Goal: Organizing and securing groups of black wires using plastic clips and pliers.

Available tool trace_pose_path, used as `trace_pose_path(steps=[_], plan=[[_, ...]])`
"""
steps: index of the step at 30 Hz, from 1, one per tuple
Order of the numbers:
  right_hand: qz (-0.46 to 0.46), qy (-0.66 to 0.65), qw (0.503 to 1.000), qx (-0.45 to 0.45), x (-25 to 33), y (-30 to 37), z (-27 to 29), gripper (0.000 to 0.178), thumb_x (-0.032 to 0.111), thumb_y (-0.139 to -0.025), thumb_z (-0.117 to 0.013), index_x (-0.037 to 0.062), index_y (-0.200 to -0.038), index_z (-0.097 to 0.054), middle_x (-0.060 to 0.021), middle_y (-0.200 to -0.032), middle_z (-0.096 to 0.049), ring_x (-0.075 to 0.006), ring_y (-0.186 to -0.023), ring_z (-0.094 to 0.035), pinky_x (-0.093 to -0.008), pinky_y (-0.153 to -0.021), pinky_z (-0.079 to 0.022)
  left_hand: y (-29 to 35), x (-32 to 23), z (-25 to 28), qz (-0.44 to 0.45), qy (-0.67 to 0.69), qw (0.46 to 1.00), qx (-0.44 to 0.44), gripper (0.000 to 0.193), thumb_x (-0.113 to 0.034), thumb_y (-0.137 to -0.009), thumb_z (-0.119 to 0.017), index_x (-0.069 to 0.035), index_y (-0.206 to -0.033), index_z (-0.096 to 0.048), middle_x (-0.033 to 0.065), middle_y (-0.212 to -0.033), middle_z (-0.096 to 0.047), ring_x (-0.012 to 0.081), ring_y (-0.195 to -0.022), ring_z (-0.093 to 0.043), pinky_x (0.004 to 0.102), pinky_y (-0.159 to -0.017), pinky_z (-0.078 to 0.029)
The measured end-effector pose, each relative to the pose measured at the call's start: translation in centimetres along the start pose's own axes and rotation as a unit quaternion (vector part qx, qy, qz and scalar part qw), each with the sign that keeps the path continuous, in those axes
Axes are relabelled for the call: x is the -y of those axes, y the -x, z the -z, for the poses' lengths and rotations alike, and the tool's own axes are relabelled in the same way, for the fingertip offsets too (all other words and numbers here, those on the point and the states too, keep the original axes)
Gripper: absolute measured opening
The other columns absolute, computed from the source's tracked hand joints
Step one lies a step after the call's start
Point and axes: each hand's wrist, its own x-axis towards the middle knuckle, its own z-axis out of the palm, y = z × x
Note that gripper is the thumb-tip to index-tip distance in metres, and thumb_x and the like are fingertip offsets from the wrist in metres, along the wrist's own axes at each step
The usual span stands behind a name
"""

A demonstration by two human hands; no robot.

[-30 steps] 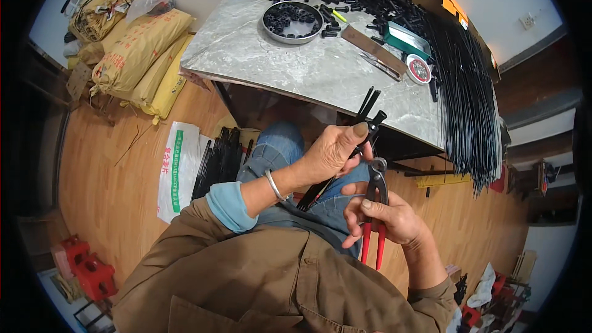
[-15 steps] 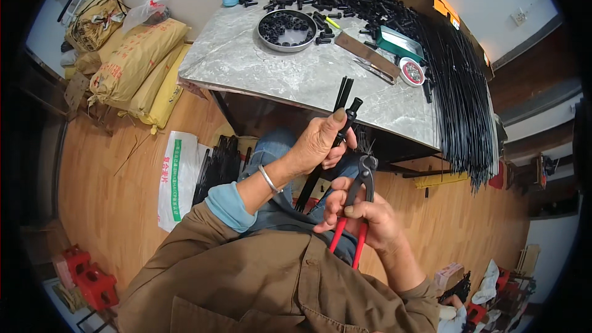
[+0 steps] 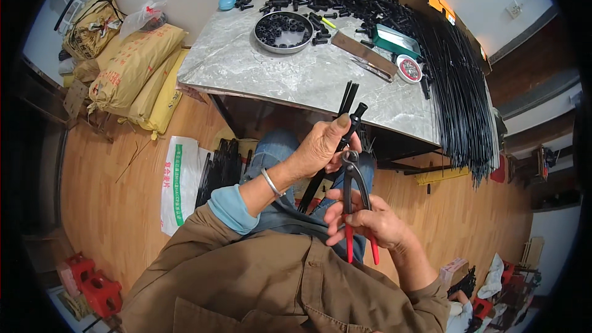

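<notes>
The left hand [image 3: 320, 145] held a bundle of thin black rods [image 3: 345, 120] upright. Just below it, the right hand [image 3: 367, 222] gripped red-handled pincers [image 3: 354, 191], jaws touching the rods. The marble tabletop [image 3: 259, 65] lay beyond both grips.

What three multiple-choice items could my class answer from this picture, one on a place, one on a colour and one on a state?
1. Where is the round metal bowl of black caps?
A. on the marble tabletop
B. on the floor
C. in the person's lap

2. What colour are the handles of the pincers?
A. blue
B. red
C. yellow

3. How does the left hand stand?
A. flat on the table
B. open and empty
C. closed round thin black rods

Answers:
1 A, it sits on the grey marble tabletop.
2 B, red grips show below the right hand.
3 C, the fingers wrap the rods.
</notes>
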Motion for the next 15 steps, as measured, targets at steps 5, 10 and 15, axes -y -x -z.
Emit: trace_pose_path(steps=[5, 10, 15], plan=[[-0.018, -0.004, 1.0, -0.006, 1.5, 0.5, -0.4, 0.054, -0.002, -0.079, -0.044, -0.0093, -0.131, -0.036, -0.0203, -0.102, -0.059, -0.0298, -0.086, -0.062, -0.0507, -0.078, -0.055, 0.2, 0.2, 0.0, -0.002, 0.003, 1.0, 0.02, 0.071, -0.068, -0.087, -0.039, 0.0, -0.08, -0.06, -0.0023, -0.049, -0.042, 0.0047, -0.039, -0.037, 0.0204, -0.034, -0.028], [-0.069, -0.015, 0.997, -0.042, 3.0, 1.4, -1.1, 0.04, 0.005, -0.086, -0.046, -0.0087, -0.124, -0.044, -0.0121, -0.078, -0.056, -0.022, -0.059, -0.057, -0.0432, -0.06, -0.055, 0.4, -0.1, -0.3, 0.0, -0.004, 1.0, 0.005, 0.073, -0.068, -0.087, -0.041, 0.001, -0.078, -0.061, -0.0021, -0.049, -0.042, 0.0055, -0.039, -0.039, 0.0209, -0.036, -0.029], [-0.114, 0.011, 0.991, -0.064, 3.6, 1.9, -1.3, 0.03, 0.03, -0.098, -0.047, 0.0002, -0.103, -0.05, 0.0011, -0.065, -0.038, -0.0095, -0.049, -0.03, -0.0281, -0.046, -0.034, 0.8, -0.2, -1.0, -0.026, -0.026, 0.999, -0.007, 0.065, -0.064, -0.089, -0.04, -0.002, -0.079, -0.057, -0.0029, -0.05, -0.043, 0.0035, -0.038, -0.038, 0.0202, -0.035, -0.027]])
